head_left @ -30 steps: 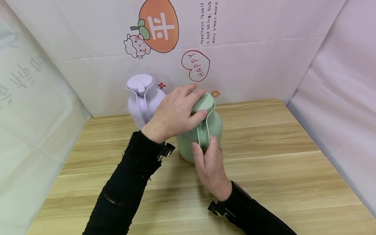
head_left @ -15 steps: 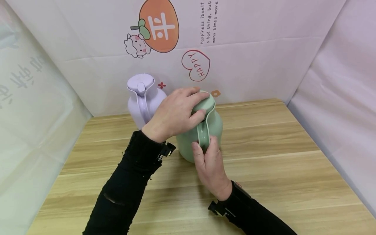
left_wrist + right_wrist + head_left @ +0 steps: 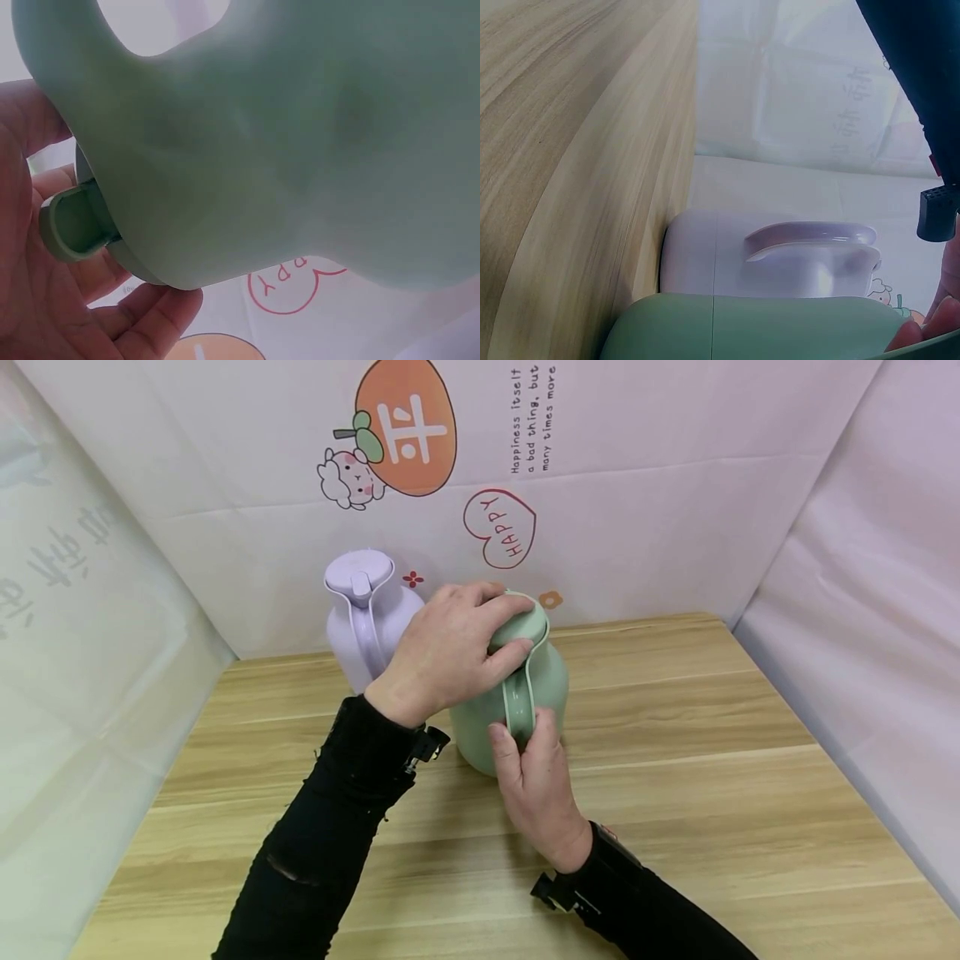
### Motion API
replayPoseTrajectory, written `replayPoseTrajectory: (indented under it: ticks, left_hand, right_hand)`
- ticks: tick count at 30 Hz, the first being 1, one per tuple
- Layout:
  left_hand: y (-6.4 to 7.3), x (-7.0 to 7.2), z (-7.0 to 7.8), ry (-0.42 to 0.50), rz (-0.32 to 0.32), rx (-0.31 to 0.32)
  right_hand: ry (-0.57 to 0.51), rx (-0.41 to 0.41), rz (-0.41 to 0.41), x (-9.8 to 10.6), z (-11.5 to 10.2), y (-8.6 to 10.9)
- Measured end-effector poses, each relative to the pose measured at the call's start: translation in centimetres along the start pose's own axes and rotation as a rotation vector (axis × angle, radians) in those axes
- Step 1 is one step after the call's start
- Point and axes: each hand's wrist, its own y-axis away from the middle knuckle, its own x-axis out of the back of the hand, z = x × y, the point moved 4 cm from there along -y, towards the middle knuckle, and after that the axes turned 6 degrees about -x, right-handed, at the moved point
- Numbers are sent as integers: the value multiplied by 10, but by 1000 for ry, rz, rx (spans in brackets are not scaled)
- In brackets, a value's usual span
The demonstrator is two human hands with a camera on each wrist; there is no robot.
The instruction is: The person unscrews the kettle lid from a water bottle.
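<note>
A green thermos jug (image 3: 551,689) stands upright on the wooden table, its handle toward the person. From above, my left hand (image 3: 450,647) grips the jug's round lid (image 3: 522,625), thumb on the near side and fingers over the far side. Below, my right hand (image 3: 543,802) holds the handle (image 3: 519,706), the thumb on its left side. In the left wrist view a green tab (image 3: 71,225) juts from the lid between the left hand's thumb and fingers. A lilac jug (image 3: 386,614) of like shape stands behind and left, partly hidden by the left hand.
The wooden table (image 3: 712,760) meets a white printed cloth (image 3: 637,527) at its back edge. More white cloth hangs at the left and right sides. In the right wrist view the lilac jug stands close beside the green one. Both wrists wear black cameras.
The left hand's fingers shift slightly on the lid, the index fingertip farther onto its top. The right hand and both jugs stay in place.
</note>
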Motion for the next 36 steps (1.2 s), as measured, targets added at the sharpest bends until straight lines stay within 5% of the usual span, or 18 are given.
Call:
replayPoseTrajectory:
  ticks: [12,18,23,36]
  left_hand:
    - [0,0,-2,-39,-23,-1]
    - [3,0,-4,61,-51,26]
    - [2,1,-3,127,-25,-25]
    - [1,1,-2,107,-46,-42]
  right_hand:
    - [-2,11,2,0,0,0]
    - [0,26,6,0,0,1]
    - [-5,31,6,0,0,1]
    - [-6,23,4,0,-1,0]
